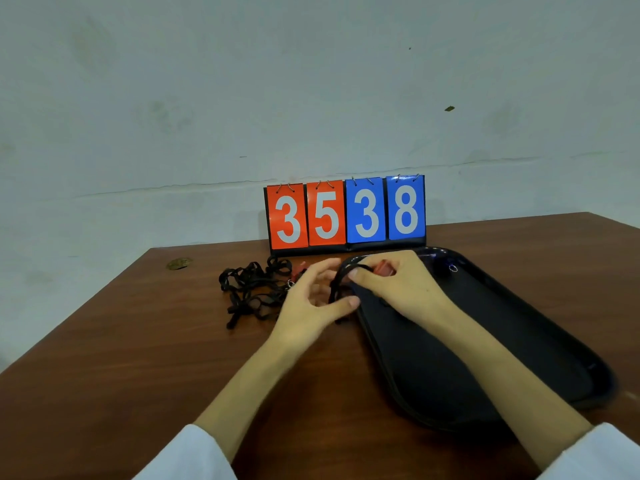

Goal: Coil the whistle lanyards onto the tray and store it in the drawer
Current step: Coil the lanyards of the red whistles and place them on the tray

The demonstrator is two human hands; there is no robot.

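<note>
Stained, pale wall (207, 98) with a long crack runs behind a brown wooden table (138, 341). At the far edge stands a flip scoreboard (346, 216): two red cards reading 3 and 5, two blue cards reading 3 and 8, white digits, hung on metal rings. No other writing is legible.

A black tray (519, 323) lies on the right of the table, angled from near right to far centre. Over its far left corner the right hand (398, 285) is curled, fingers pinching a red whistle (384, 266) with its black lanyard (341, 275) arching out in a loop to the left. The left hand (311, 306), just left of the tray, has its fingers loosely curved around that loop and its thumb against the cord. Whether it actually grips, I cannot tell.

Further left, a tangle of lanyards (249, 289) sits on the wood. White sleeves (194, 455) show at the near edge.
</note>
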